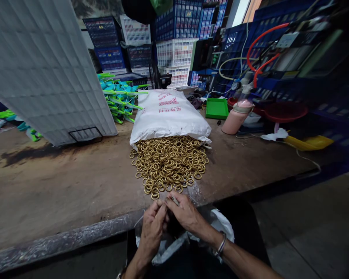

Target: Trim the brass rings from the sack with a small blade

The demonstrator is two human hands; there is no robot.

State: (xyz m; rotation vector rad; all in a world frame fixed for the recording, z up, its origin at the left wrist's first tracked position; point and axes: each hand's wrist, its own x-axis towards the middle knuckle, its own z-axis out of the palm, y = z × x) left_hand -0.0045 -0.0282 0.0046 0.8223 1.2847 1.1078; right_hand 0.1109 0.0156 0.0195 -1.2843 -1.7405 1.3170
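From where I stand, the person's two bare hands meet just off the near edge of the table (75,186), almost fingertip to fingertip. The right hand (186,215) has a slim metal piece (175,199) clamped between thumb and fingers; a bracelet (222,244) circles that wrist. The left hand (152,226) is bent inward, thumb and forefinger close together, though I can't tell whether they're closed on anything.

Right in front of the fingers lies a loose heap of brass-coloured rings (170,162), its nearest few close to the table's near edge. The heap reaches back to the mouth of a white sack (171,116) with red print, lying flat on the table. Below the near edge, a pale plastic bag (221,223) shows beneath the forearms.

Toward the table's left end stands a tall ribbed panel (46,77), with bright green and teal pieces (119,102) piled beside it. To the right of the sack are a green tray (217,108) and a pink bottle (235,121); stacked crates (177,52) rise beyond the far edge.
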